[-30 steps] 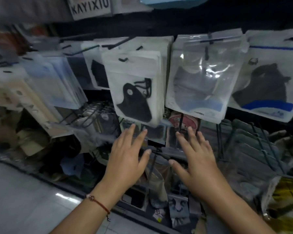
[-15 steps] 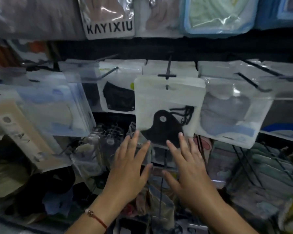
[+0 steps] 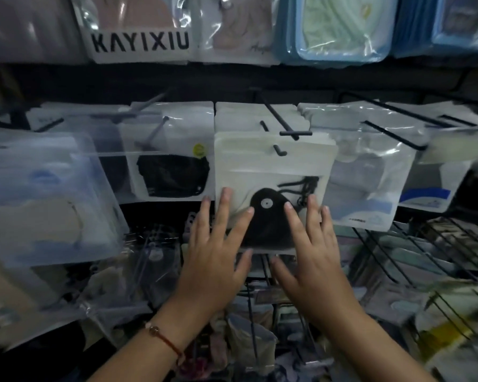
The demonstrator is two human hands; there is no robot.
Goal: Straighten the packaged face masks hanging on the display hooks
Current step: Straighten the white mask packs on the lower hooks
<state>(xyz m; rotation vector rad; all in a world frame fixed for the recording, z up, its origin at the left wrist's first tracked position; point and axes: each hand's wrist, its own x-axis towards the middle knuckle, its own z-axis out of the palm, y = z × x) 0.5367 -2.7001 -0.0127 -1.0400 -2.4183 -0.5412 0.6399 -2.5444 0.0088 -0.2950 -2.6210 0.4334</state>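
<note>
A white packet with a black valved face mask hangs at the front of a stack on a black display hook in the middle. My left hand lies flat with spread fingers over the packet's lower left part. My right hand lies flat with spread fingers over its lower right part. Both thumbs reach under the packet's bottom edge. To the left hangs another packet with a black mask. A clear packet with a grey mask hangs to the right.
An upper row holds a packet marked KAYIXIU and blue-edged packets. Large clear packets hang at the left. Bare black wire hooks stick out at the right. More packaged goods crowd the rack below the hands.
Both hands have risen from below the black mask packet onto its lower half. The view has tilted up, bringing the upper row into sight.
</note>
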